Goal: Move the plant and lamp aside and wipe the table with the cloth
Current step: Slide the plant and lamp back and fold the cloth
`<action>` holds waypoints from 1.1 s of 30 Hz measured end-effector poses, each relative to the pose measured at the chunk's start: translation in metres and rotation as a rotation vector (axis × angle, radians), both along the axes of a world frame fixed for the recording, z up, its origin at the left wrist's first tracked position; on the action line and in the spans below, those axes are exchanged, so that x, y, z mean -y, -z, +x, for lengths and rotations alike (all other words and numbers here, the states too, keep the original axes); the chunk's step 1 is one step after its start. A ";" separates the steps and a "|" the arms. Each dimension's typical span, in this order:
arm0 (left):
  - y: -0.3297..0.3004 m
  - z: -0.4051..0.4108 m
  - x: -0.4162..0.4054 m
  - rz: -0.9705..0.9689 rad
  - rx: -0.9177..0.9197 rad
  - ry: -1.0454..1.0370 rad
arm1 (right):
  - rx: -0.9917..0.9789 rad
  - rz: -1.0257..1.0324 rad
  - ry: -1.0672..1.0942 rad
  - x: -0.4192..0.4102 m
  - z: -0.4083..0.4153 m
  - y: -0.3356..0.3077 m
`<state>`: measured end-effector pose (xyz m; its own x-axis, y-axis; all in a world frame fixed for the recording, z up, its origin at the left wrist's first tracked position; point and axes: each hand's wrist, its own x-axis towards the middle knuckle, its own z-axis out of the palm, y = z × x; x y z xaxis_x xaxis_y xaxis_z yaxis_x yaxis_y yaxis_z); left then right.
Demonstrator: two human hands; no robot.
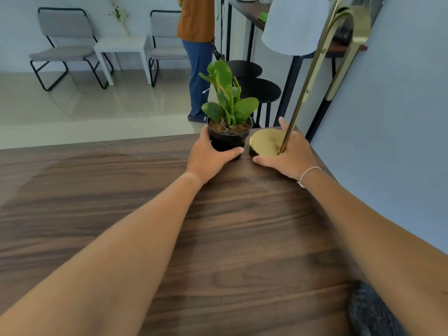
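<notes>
A small green plant (228, 98) in a black pot (228, 139) stands at the far edge of the dark wooden table (121, 202). My left hand (208, 156) wraps around the pot's left and front side. Right beside it is a lamp with a round brass base (265, 141), a slanted brass stem (312, 76) and a white shade (294, 25). My right hand (291, 156) grips the base around the foot of the stem. A dark grey cloth (371, 311) lies at the near right, partly under my right forearm.
A blue-grey wall (400, 117) runs along the table's right side. Beyond the far edge stand a person (197, 44), two black stools (261, 90), a high dark counter (252, 10), two grey chairs (65, 49) and a white side table (121, 44).
</notes>
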<state>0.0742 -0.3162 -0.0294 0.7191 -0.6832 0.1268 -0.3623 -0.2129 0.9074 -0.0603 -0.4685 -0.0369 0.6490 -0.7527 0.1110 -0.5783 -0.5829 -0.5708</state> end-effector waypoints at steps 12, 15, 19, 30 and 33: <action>-0.003 0.001 -0.083 0.002 -0.031 -0.117 | 0.069 0.052 0.012 -0.066 -0.004 -0.003; -0.005 0.003 -0.118 0.005 -0.032 -0.172 | 0.087 0.057 -0.015 -0.091 -0.003 -0.003; -0.006 0.007 -0.160 0.012 -0.035 -0.235 | 0.118 0.067 -0.055 -0.124 -0.001 -0.004; -0.006 0.005 -0.223 0.013 -0.073 -0.285 | 0.101 0.074 -0.110 -0.193 0.013 -0.003; -0.007 0.004 -0.230 0.029 -0.066 -0.287 | 0.103 0.067 -0.105 -0.201 0.013 -0.002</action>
